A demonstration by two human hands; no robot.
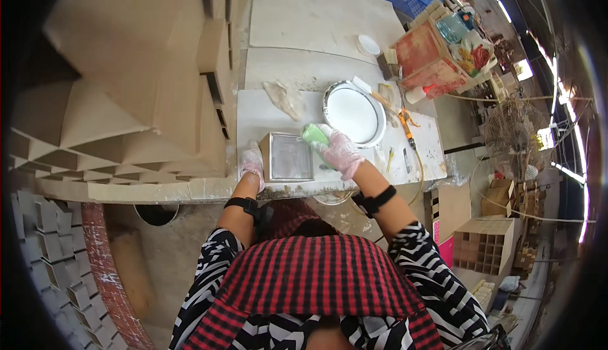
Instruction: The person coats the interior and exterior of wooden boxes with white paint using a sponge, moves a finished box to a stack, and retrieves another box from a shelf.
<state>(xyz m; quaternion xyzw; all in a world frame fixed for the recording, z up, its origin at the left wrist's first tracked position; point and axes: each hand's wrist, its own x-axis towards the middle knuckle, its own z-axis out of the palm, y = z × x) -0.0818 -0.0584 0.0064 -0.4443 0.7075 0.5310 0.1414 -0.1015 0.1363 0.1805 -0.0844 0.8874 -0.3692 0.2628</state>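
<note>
Green sponge [315,134] fills our clenched right hand [342,153]. Our left hand [252,160] flanks the box [291,153] near the tabletop [285,62] edge, grip unclear.

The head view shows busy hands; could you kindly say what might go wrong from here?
The gloved right hand, holding a light-green sponge or cloth, could bump the round white basin beside it. The brown-walled rectangular box stands close to the white table's near edge and might slip off if pushed. The thin yellow hose near the right forearm might snag.
</note>
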